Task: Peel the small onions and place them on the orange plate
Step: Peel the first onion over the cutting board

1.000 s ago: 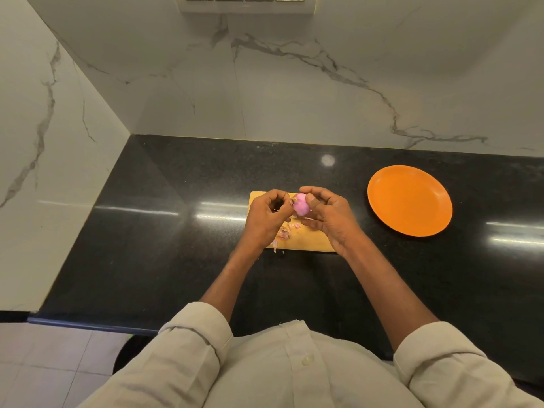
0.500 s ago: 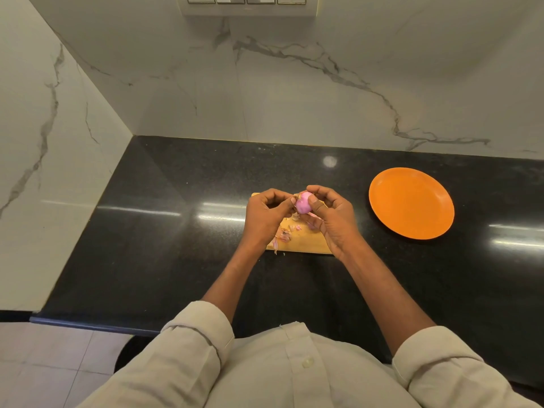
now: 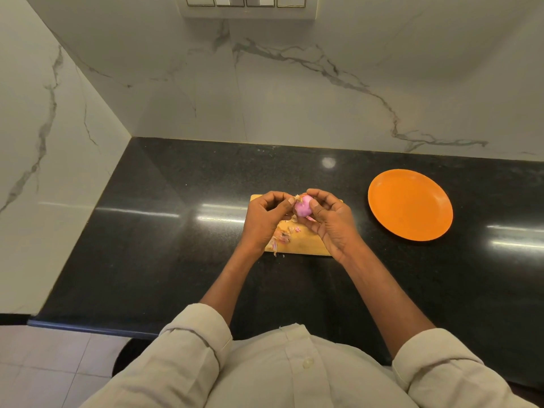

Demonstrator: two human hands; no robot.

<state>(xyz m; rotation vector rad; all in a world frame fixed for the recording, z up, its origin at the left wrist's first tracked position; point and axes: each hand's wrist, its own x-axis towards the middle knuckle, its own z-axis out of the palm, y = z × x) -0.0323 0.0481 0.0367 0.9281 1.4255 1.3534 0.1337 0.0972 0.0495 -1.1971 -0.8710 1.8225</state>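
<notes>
A small pink onion is held over the wooden cutting board between both hands. My right hand grips it with thumb and fingers curled round it. My left hand pinches a dry shred of skin at the onion's top. Loose pink and tan peels lie on the board under my left hand. The orange plate lies to the right of the board, with nothing on it.
The black stone counter meets marble walls at the back and left. A switch panel is on the back wall. The counter's front edge runs just before my body, with tiled floor at lower left.
The onion has been turned a little in my fingers and its dry tip now shows at my left fingertips. Both hands stay over the board.
</notes>
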